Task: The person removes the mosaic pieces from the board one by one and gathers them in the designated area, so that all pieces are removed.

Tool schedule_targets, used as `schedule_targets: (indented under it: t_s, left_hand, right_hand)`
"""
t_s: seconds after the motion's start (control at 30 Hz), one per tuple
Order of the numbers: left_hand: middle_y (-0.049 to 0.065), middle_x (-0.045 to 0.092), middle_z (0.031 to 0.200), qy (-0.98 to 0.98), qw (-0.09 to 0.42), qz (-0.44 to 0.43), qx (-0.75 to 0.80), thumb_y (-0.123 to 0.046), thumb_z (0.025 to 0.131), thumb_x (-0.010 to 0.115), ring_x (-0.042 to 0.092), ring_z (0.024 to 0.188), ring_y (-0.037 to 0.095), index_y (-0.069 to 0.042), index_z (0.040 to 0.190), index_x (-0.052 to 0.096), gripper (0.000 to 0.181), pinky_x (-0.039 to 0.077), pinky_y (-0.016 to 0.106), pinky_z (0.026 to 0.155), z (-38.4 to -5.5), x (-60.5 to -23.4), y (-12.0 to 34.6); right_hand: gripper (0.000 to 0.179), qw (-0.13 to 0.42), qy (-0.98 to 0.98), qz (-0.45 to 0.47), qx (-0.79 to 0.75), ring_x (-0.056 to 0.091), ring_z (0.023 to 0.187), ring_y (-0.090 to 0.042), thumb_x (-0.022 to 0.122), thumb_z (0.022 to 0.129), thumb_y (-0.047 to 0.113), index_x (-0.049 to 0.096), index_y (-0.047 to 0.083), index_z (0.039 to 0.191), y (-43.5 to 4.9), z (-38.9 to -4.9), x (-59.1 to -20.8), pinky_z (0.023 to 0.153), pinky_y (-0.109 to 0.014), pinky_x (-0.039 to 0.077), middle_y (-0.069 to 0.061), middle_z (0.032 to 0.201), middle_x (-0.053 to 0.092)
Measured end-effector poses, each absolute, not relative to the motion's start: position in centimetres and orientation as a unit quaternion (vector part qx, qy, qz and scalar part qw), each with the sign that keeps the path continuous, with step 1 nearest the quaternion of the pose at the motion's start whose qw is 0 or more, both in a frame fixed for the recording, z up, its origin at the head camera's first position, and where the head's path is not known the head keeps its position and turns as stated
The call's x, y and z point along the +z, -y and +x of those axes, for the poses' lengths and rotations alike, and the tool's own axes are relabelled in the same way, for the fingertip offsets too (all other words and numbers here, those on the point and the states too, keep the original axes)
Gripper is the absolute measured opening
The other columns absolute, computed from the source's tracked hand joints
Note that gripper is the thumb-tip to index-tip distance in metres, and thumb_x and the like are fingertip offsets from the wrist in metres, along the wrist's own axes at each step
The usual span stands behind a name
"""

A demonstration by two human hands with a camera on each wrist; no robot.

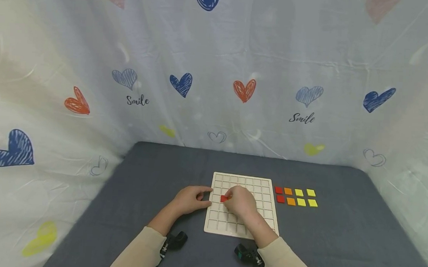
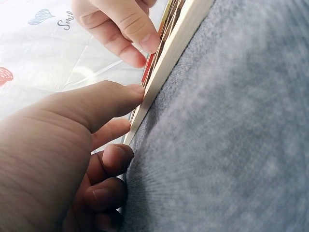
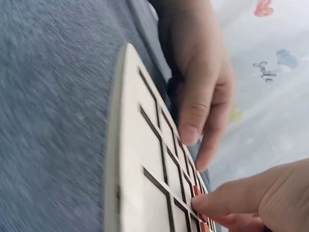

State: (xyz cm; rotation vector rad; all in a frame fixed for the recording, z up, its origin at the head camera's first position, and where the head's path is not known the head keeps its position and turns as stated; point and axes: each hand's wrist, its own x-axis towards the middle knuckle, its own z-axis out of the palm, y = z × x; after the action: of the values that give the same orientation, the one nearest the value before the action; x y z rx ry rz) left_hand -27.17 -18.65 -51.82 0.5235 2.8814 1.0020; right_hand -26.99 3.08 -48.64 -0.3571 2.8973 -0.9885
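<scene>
A pale wooden grid board (image 1: 238, 230) lies on the dark cloth. My left hand (image 1: 190, 199) is at its left edge, thumb and index finger spread and touching the rim, the other fingers bent below. Over the board's middle, my right hand (image 1: 241, 201) pinches a small red square tile (image 1: 223, 198) between thumb and index finger, low against the grid. In the right wrist view the thumb touches the red tile (image 3: 197, 191), and part of an orange tile (image 3: 204, 226) shows beside it. The right hand hides several cells.
Right of the board, loose square tiles lie in two rows: red tiles (image 1: 280, 198), orange tiles (image 1: 291, 201) and several yellow tiles (image 1: 301, 202). Grey cloth (image 1: 340, 220) covers the table. A white curtain (image 1: 217, 61) printed with hearts hangs behind and at both sides.
</scene>
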Motion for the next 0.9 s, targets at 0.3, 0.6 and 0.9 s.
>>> schedule_targets:
  t_s: [0.3,0.6,0.9]
  left_hand:
    - [-0.009,0.047,0.062,-0.931,0.017,0.166,0.326,-0.036,0.091,0.079,0.039,0.053,0.007,-0.019,0.134,0.070,0.047,0.032,0.028,0.056,-27.0,-51.9,18.6]
    - [-0.010,0.047,0.062,-0.930,0.016,0.166,0.327,-0.037,0.091,0.079,0.039,0.053,0.006,-0.019,0.134,0.071,0.047,0.032,0.027,0.055,-27.1,-52.1,18.5]
    - [-0.009,0.048,0.063,-0.930,0.021,0.164,0.329,-0.038,0.092,0.078,0.040,0.053,0.007,-0.019,0.135,0.070,0.048,0.032,0.028,0.055,-27.1,-52.0,18.7]
  right_hand:
    - [0.018,-0.013,-0.957,-0.073,-0.280,0.059,0.063,-0.018,0.078,0.079,0.001,0.079,-0.002,0.097,-1.8,-25.7,-48.8,0.056,-0.035,0.048,-0.012,0.087,0.073]
    - [0.019,-0.023,-0.951,-0.044,-0.306,0.058,0.061,-0.018,0.079,0.080,0.002,0.079,-0.003,0.098,-1.5,-25.3,-49.1,0.052,-0.032,0.045,-0.015,0.090,0.074]
    - [0.023,-0.031,-0.941,-0.045,-0.333,0.055,0.058,-0.015,0.080,0.079,0.002,0.078,-0.002,0.102,-1.7,-25.8,-49.5,0.051,-0.029,0.043,-0.013,0.088,0.075]
